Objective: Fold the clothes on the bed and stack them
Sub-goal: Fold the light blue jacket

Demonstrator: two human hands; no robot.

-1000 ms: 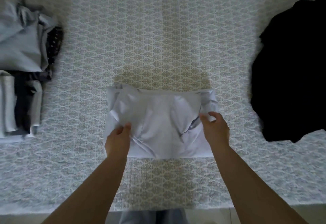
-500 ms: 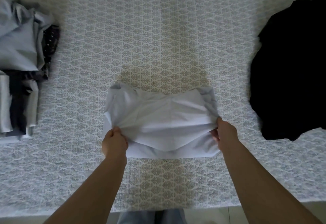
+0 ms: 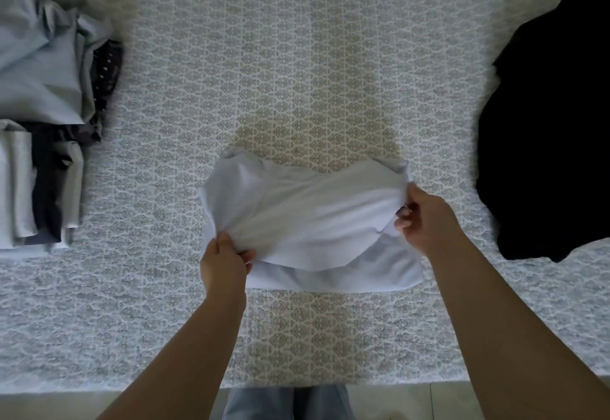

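Single head view, looking steeply down at the bed [image 3: 297,56] from its near edge (6 o'clock), hands close below.

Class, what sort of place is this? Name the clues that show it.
Probably a bedroom: a patterned bedspread covers a bed, with folded clothes stacked on it, a black garment, and a white garment being folded.

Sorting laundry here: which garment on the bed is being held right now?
The white garment in the middle; the left hand and right hand pinch its ends. The black garment lies untouched.
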